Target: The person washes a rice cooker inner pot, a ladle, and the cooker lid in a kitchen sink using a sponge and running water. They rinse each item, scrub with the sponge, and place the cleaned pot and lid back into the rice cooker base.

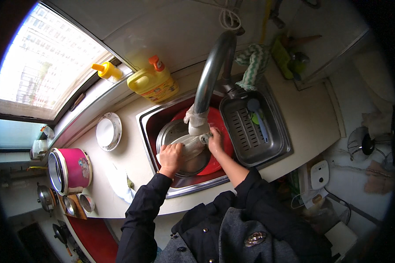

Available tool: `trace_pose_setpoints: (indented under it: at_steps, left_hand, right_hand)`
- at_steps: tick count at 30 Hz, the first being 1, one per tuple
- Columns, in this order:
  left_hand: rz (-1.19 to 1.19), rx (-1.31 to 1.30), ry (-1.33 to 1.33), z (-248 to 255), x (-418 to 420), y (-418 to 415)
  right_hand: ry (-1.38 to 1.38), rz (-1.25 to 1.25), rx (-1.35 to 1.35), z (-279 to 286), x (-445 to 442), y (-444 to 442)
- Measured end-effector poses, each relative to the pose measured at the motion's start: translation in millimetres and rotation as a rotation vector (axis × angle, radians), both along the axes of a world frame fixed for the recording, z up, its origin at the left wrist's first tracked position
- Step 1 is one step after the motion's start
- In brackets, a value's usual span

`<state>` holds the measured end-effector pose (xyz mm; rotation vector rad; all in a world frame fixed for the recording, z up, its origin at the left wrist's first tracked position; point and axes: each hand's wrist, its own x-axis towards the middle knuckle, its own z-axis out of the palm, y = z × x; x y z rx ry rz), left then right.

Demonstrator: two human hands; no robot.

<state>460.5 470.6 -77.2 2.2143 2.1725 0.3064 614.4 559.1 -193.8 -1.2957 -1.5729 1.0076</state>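
Beneath the curved metal faucet [206, 85], my left hand [171, 159] grips the near left edge of a pale dish [191, 148], its exact shape blurred. My right hand [215, 141] is at the dish's far right end, just beside the spout's white tip [198, 129]. Its fingers are partly hidden by the spout and splashing water, so I cannot tell what they hold. Under both hands a round metal pan [194, 167] rests in a red plastic basin [222, 161]. The basin sits inside the sink [148, 131].
A grey drain basket [243, 144] with a blue brush [261, 123] covers the sink's right side. Stacked white dishes [107, 132], a yellow detergent jug [154, 86] and a pink pot [74, 167] stand to the left. A striped cloth [251, 70] hangs behind the basket.
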Motion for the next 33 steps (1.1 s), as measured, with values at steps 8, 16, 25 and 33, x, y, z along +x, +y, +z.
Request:
trace_pose_setpoints:
  at_steps: [8,16,25,33]
  left_hand:
    - [0.402,-0.358,-0.273,22,22,7]
    - [0.487,-0.579,-1.174,-24,21,8]
    - [0.454,-0.534,-1.723,-31,29,14]
    - [0.935,-0.303,-2.037,-42,32,26]
  right_hand:
    - [0.044,0.079,0.052,1,-5,-30]
    - [-0.095,0.191,-0.539,36,-22,2]
    - [0.061,0.229,-0.027,26,-28,-4]
    - [-0.190,0.410,0.112,97,4,-54]
